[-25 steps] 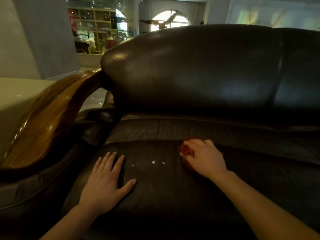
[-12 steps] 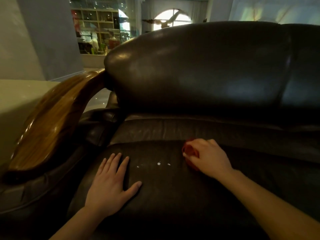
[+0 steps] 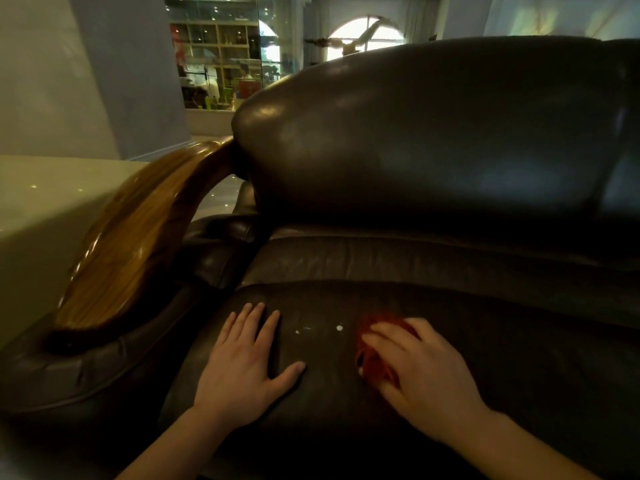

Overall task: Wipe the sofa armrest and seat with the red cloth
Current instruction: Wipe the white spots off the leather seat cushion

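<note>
A dark leather sofa fills the view. On its seat cushion [image 3: 346, 393] my right hand [image 3: 415, 368] presses down on the bunched red cloth [image 3: 372, 358], most of it hidden under my fingers. Small white specks [image 3: 339, 328] lie on the seat just left of the cloth. My left hand [image 3: 244, 365] rests flat on the seat with fingers apart, holding nothing. The armrest [image 3: 138, 244], topped with curved glossy wood over dark leather padding, runs along the left side beyond my left hand.
The tall rounded backrest [image 3: 433, 133] rises behind the seat. A pale glossy floor [image 3: 41, 202] lies left of the armrest. A grey wall and lit display shelves [image 3: 221, 64] stand far behind.
My right hand with the red cloth has slid nearer to me on the seat, its fingers now spread flatter over the cloth. The camera has shifted right; my left hand stays flat.
</note>
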